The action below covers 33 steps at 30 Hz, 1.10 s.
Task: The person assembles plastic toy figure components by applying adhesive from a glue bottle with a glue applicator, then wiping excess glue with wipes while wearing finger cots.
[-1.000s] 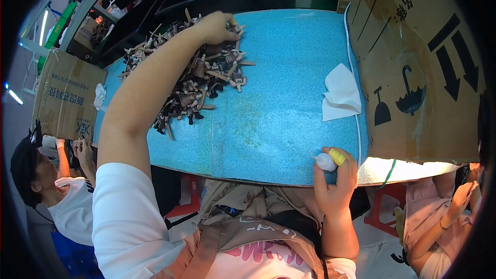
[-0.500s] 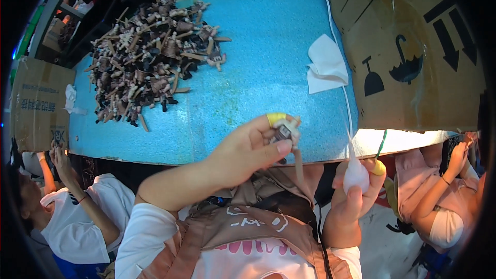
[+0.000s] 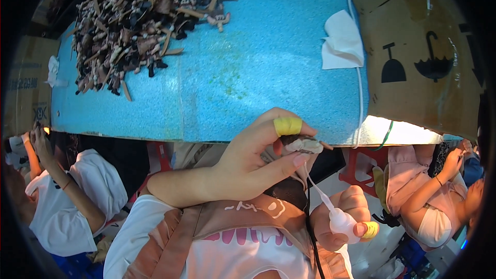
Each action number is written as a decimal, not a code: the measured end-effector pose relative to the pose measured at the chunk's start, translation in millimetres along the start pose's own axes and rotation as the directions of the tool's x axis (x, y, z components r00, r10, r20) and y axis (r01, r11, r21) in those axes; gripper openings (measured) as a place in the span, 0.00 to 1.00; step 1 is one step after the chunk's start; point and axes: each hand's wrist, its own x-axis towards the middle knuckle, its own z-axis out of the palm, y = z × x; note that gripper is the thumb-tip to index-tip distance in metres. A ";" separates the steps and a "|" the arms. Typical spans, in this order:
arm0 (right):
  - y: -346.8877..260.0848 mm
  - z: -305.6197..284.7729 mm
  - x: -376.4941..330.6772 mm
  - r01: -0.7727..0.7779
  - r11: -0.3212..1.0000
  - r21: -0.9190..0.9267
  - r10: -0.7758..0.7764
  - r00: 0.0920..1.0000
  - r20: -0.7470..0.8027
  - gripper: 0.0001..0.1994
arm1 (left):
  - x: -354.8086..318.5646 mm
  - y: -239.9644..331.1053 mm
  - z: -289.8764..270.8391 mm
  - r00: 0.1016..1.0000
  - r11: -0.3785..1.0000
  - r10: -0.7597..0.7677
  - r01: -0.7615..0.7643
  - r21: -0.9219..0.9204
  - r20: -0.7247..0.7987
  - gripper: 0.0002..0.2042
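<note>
My left hand, with yellow tape around one finger, pinches a small figurine in front of the table's near edge. The figurine has a pale side and dark parts; my fingers cover much of it. Lower and to the right, my right hand wraps around a small white squeeze bottle with a long thin nozzle. The nozzle slants up to the left, its tip close to the figurine's underside; whether they touch I cannot tell. Yellow tape is on a right-hand finger too.
A heap of brown, black and pale figurines covers the far left of the blue tabletop. White tissue and a white cable lie beside a large cardboard box. Co-workers sit at left and right.
The bottle has tipped from nozzle-up to slanting left, bringing its tip to the figurine. My left hand has turned the figurine and sits lower relative to the table. The view has shifted.
</note>
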 end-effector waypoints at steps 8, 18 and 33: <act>-3.5 15.6 3.0 0.047 0.968 -0.246 -0.057 0.998 -0.033 0.07 | -1.1 -1.6 -2.0 0.989 0.985 0.142 -0.138 0.106 -0.031 0.16; -4.4 15.3 0.8 0.044 0.952 -0.303 -0.064 0.996 -0.056 0.08 | -2.6 -4.2 0.8 0.986 0.981 0.167 -0.164 0.099 -0.026 0.16; -8.1 12.0 -3.1 0.023 0.972 -0.235 -0.030 0.999 -0.026 0.08 | -1.2 -4.0 0.3 0.983 0.975 0.181 -0.177 0.132 -0.023 0.16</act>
